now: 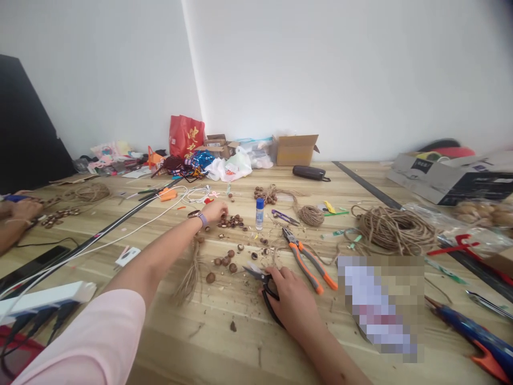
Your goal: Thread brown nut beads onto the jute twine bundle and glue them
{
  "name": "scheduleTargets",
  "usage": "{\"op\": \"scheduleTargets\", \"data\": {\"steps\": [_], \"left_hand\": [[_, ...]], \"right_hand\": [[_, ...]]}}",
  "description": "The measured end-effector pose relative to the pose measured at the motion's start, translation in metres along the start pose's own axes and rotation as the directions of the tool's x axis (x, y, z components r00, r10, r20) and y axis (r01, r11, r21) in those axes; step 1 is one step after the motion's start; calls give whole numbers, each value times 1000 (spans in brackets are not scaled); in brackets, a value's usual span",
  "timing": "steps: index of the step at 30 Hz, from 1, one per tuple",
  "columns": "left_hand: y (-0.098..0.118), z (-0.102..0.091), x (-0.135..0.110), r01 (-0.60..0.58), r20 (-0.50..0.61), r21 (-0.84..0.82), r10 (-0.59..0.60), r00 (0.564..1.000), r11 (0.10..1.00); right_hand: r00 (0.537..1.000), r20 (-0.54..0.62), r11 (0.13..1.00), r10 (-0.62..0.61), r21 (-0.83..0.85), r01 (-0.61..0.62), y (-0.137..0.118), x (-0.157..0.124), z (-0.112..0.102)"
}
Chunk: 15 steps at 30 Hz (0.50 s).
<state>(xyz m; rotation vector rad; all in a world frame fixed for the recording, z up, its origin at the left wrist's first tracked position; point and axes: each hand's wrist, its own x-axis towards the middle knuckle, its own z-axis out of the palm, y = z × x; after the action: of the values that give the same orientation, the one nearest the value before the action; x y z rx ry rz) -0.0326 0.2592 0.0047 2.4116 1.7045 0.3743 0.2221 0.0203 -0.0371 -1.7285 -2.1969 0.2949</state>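
The right hand (pixel 294 300) grips scissors (pixel 257 275), with pliers (pixel 305 269) just beyond. Farther off, the left hand (pixel 218 212) is at the nuts (pixel 236 220) (whether it pinches one, I cannot tell), near a glue stick (pixel 259 215). A box (pixel 294 151) stands behind.

Under both hands, the table (pixel 160 347) showed a smooth wood grain with a faint sheen. In the right hand (pixel 292 297), the scissors (pixel 261 277) had metal blades and smooth black handles, apparently plastic. Beside the left hand (pixel 216 213), the nut shells (pixel 236 218) looked hard and smooth. Ahead of the right hand, the glue stick (pixel 259 215) was smooth plastic; farther right, the twine (pixel 396 230) was rough, matt fibre.
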Motion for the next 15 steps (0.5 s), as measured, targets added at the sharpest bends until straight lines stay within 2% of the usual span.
{"op": "scheduleTargets", "data": {"steps": [3, 5, 8, 12, 13, 14, 15], "left_hand": [[16, -5, -20, 108, -64, -220, -125, 990, 969], [31, -4, -41, 173, -63, -378, -211, 975, 910], [56, 3, -88, 245, 44, -592, -273, 961, 768], [93, 15, -155, 303, 195, -756, -242, 950, 581], [102, 19, -168, 320, 233, -795, -227, 946, 516], [111, 22, -178, 370, 318, -867, -200, 927, 335], [119, 26, -185, 410, 380, -891, -175, 908, 195]], "right_hand": [[1000, -20, 1000, -16, 18, 16, 2, -1, 1], [999, -52, 998, -15, 56, 18, 5, -2, 3], [991, -134, 989, 3, 150, 17, 11, -2, 5], [970, -244, 961, 1, 268, 66, 17, 1, 9], [966, -257, 954, -6, 288, 83, 18, 1, 9], [965, -262, 947, -16, 305, 99, 18, 1, 9], [965, -262, 940, -30, 320, 116, 17, 0, 9]]}}
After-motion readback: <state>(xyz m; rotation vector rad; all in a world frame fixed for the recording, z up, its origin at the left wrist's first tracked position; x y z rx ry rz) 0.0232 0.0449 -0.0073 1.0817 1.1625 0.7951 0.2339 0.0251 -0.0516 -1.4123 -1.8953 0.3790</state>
